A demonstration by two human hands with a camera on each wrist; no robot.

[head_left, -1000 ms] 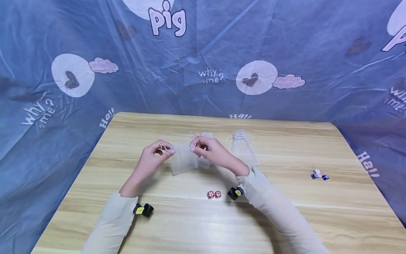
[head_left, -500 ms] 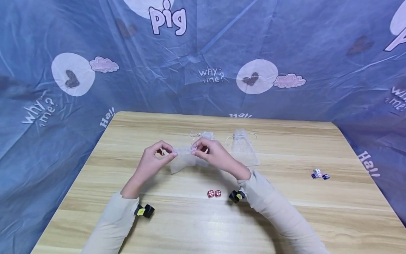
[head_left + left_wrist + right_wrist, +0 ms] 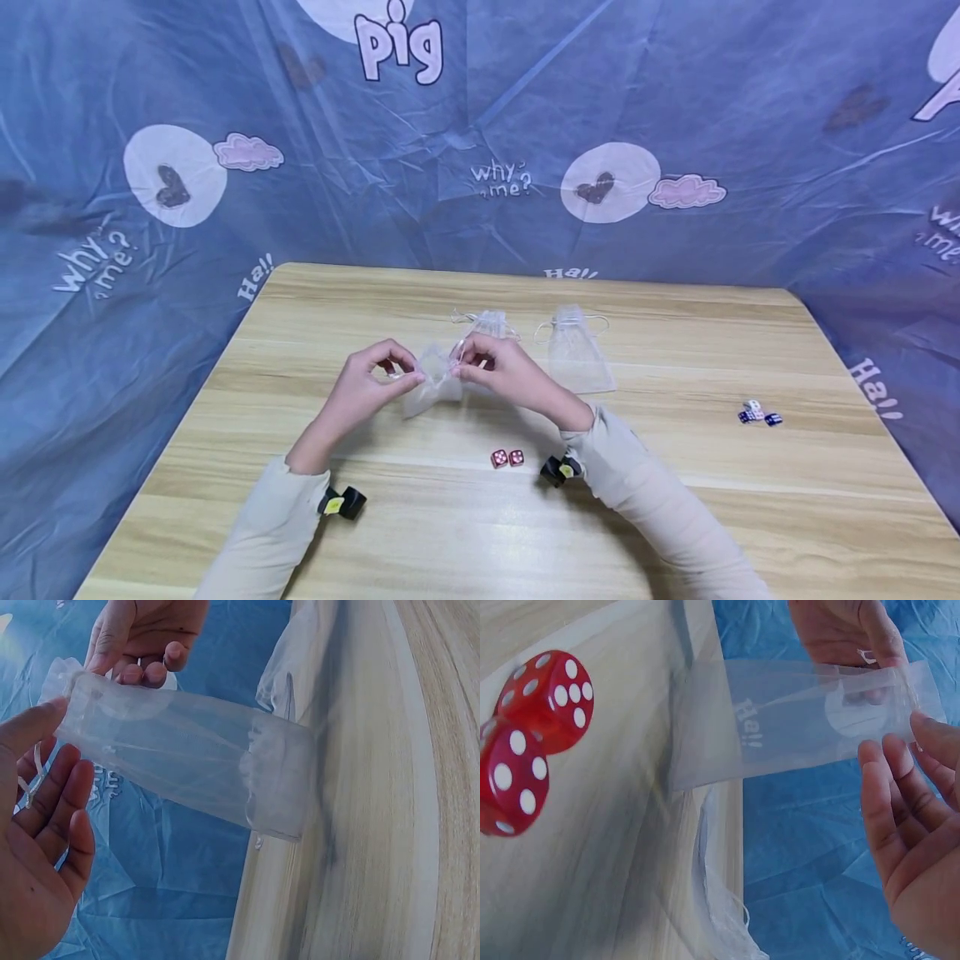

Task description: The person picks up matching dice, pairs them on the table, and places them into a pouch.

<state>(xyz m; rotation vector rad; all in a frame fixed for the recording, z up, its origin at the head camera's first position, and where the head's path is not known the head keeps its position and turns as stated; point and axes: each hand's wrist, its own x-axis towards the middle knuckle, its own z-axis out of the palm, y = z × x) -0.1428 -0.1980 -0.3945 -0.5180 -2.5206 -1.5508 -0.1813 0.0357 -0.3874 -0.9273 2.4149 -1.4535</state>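
Observation:
Between my two hands hangs a sheer white drawstring pouch (image 3: 180,746), its lower end close over the table. My left hand (image 3: 369,382) pinches one side of its mouth between thumb and fingers, and a loop of the white cord lies over those fingers in the left wrist view. The other side of the mouth is pinched by my right hand (image 3: 504,371). Two red dice (image 3: 555,701) with white dots lie on the table in front of the pouch, nearer to me.
A second sheer pouch (image 3: 491,323) lies just behind my right hand, partly hidden by it. Another pouch (image 3: 576,358) lies flat to its right. Several blue and white dice (image 3: 756,412) sit together at the right of the wooden table (image 3: 675,500). A blue printed cloth (image 3: 420,208) hangs behind.
The hands have come closer together and slightly toward me. The pouch's mouth, stretched out before, is now bunched between them. The red dice have not moved.

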